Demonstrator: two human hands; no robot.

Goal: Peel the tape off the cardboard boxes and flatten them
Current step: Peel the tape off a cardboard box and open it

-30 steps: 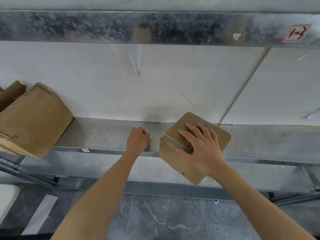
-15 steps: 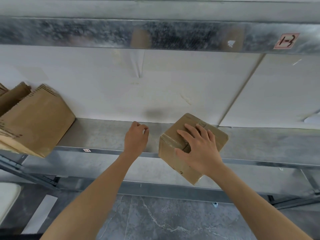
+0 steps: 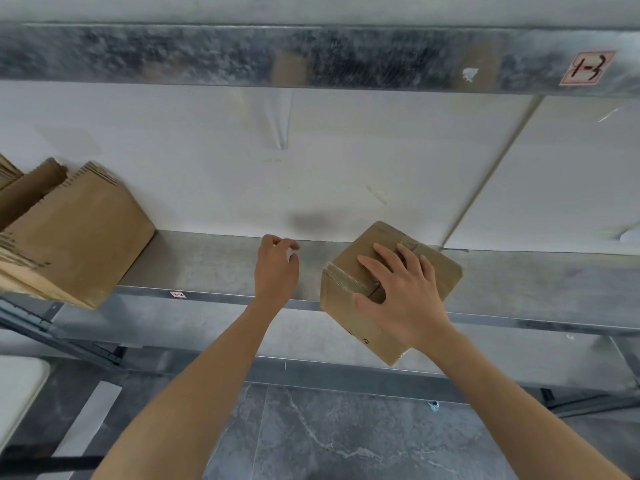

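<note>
Head view shows the small cardboard box (image 3: 349,282) sitting on the metal shelf (image 3: 214,265), turned corner-on to the person so that one corner juts out past the shelf's front lip. A strip of clear tape (image 3: 346,276) runs along the centre seam of its top and folds down over the near-left edge; that strip's long axis goes from the near-left edge up toward the far-right corner, where a second, browner patch of tape shows. The right hand (image 3: 405,299) lies flat on the box top, fingers spread across the seam and thumb hooked over the near edge, so its grip is a pressing hold on the box, not a closed pinch. The left hand (image 3: 277,268) hovers over the bare shelf just beside the box's left face, apart from it, fingers loosely curled with nothing clearly in them; a pale glint at the fingertips is too small to identify. Since the tape's folded end faces left, toward that free hand, the left hand looks the better placed to pick at it while the right steadies the box. Farther left on the same shelf, well apart, a stack of flattened cardboard (image 3: 72,237) leans against the white back panel (image 3: 207,174).
</note>
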